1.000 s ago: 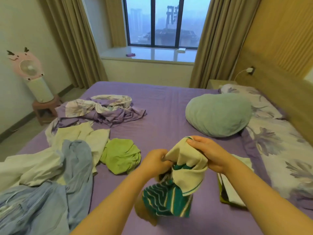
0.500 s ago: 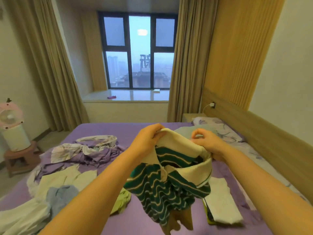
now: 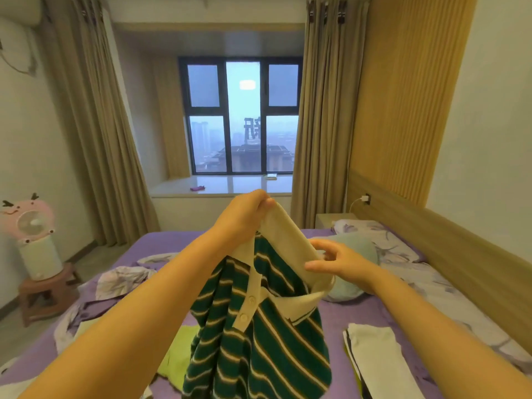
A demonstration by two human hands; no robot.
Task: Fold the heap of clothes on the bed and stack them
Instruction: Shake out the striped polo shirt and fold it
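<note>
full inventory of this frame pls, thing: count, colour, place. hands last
striped polo shirt: 1, green and cream, held up over the bed
folded stack: 1, white top, bed lower right
lime garment: 1, bed, behind the shirt
floral sheet heap: 1, purple and white, bed left
bed: 1, purple sheet
round pillow: 1, pale green, near headboard
floral pillow: 1, at headboard
fan: 1, pink, on stool, left
curtains: 2, tan, flanking window
left hand: pinches collar, raised
right hand: fingers at collar, lower
</note>
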